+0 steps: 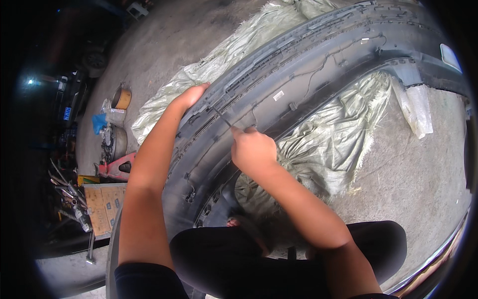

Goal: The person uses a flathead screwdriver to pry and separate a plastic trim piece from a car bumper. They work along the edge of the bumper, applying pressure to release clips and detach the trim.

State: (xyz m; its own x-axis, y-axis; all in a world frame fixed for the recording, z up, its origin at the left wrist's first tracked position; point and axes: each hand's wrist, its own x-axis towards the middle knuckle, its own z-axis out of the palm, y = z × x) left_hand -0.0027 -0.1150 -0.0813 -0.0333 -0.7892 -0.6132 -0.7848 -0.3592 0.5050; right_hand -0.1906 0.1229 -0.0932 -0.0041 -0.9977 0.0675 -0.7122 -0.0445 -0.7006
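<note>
A long dark grey car bumper [269, 107] lies before me with its inner side up, wiring and clips running along it. My left hand [193, 95] grips its far edge; the fingers curl over the rim and are mostly hidden. My right hand [255, 148] is closed round a thin dark screwdriver-like tool [224, 117], whose handle the fist hides. The tool's tip meets the ribbed strip along the bumper's far edge, a little to the right of my left hand.
Crumpled pale woven sheeting [331, 139] lies under the bumper on the concrete floor [408, 164]. At left are a roll of brown tape [121, 98], a red metal stand [117, 167], a cardboard box [104, 207] and several metal tools. My bent knees are close to the bumper's near side.
</note>
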